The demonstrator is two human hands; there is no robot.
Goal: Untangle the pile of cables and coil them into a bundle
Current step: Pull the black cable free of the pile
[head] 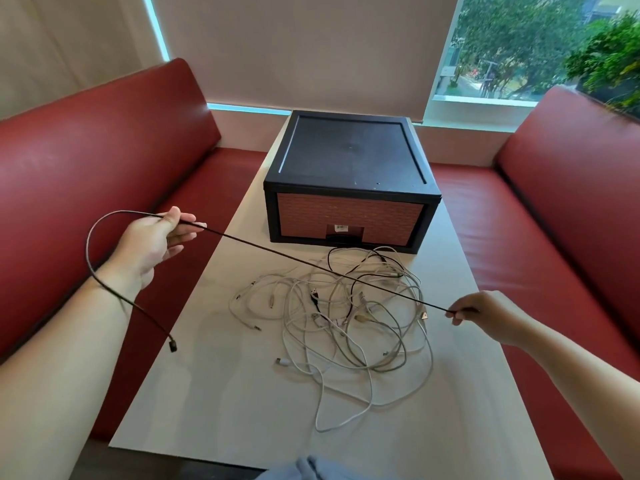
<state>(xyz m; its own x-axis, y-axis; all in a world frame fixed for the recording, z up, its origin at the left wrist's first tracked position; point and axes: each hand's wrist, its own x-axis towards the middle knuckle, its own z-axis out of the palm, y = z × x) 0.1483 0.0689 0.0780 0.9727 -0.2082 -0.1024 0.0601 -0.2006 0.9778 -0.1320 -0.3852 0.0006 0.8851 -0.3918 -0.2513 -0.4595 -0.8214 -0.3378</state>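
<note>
While both hands hover over the table [242, 427], a black cable [311, 264] runs taut between them, its long axis slanting from the left hand [152, 244], farther off on the left, to the right hand [485, 313], nearer on the right, crossing above the pile of cables [346, 323]; the left hand grips it between thumb and curled fingers, and the right hand pinches it at the fingertips; past the left hand the slack arcs outward, comes back across the wrist and hangs with its plug [172, 347] pointing down; the pile, mostly white with what looks like a couple of dark leads in it, lies loose on the pale table, just in front of a black drawer box [349, 174] with a brick-patterned front; red benches [104, 150] flank the table on both sides; behind hang a lowered blind [311, 46] and a window [512, 46] showing green trees
</note>
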